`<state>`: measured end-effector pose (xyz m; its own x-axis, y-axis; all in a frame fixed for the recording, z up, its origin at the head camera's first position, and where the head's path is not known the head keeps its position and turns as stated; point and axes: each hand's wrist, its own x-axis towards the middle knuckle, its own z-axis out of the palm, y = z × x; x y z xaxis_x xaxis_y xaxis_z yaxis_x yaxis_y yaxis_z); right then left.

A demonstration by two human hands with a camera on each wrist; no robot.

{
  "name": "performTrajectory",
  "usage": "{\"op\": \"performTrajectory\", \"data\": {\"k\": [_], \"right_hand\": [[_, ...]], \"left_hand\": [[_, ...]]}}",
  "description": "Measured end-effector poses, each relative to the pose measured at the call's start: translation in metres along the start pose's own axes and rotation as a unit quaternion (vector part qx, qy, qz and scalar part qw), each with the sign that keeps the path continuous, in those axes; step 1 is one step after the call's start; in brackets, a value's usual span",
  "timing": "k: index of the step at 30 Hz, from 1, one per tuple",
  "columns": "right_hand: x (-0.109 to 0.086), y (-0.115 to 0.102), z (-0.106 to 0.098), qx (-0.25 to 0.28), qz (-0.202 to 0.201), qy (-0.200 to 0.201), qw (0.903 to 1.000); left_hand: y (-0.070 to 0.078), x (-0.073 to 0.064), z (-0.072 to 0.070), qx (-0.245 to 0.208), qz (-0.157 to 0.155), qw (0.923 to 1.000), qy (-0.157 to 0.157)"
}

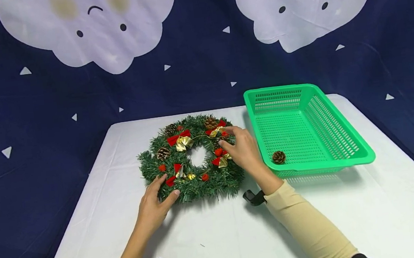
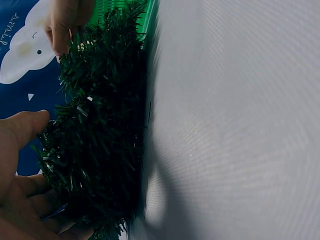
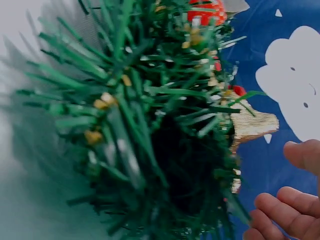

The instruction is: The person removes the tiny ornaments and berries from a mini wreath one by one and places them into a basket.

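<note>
A round green Christmas wreath (image 1: 195, 190) lies on the white table, with red and gold bows (image 1: 182, 141), pine cones (image 1: 163, 153) and red berries (image 1: 205, 177) on it. At its lower left edge, my left hand (image 1: 153, 205) rests with spread fingers and thumb against the greenery; foliage hides some fingertips in the left wrist view. Over the right side of the wreath hovers my right hand (image 1: 244, 147), thumb and index finger apart, near a gold bow (image 1: 216, 131). The right wrist view shows its fingers loosely bent beside the greenery, holding nothing.
To the right of the wreath stands a green plastic basket (image 1: 349, 130) with one pine cone (image 1: 279, 157) in its near left corner. White cloth covers the table (image 1: 213, 247). Behind it hangs a dark blue curtain (image 1: 201, 78) with clouds and small white triangles.
</note>
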<state>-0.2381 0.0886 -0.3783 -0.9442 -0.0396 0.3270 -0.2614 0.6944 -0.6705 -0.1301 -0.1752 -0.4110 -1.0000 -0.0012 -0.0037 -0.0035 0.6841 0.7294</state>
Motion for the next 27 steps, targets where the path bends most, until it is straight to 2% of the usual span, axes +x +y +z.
{"op": "performTrajectory", "data": {"k": [6, 16, 27], "right_hand": [[0.003, 0.005, 0.007, 0.017, 0.013, -0.002, 0.9998], [0.009, 0.013, 0.016, 0.006, 0.004, 0.009, 0.9999], [0.014, 0.018, 0.021, -0.001, 0.007, 0.004, 1.0000]], "left_hand": [[0.001, 0.000, 0.000, -0.004, -0.005, 1.0000, 0.000], [0.000, 0.001, 0.001, -0.002, -0.006, 1.0000, 0.000], [0.000, 0.001, 0.000, 0.000, -0.005, 1.0000, 0.002]]}}
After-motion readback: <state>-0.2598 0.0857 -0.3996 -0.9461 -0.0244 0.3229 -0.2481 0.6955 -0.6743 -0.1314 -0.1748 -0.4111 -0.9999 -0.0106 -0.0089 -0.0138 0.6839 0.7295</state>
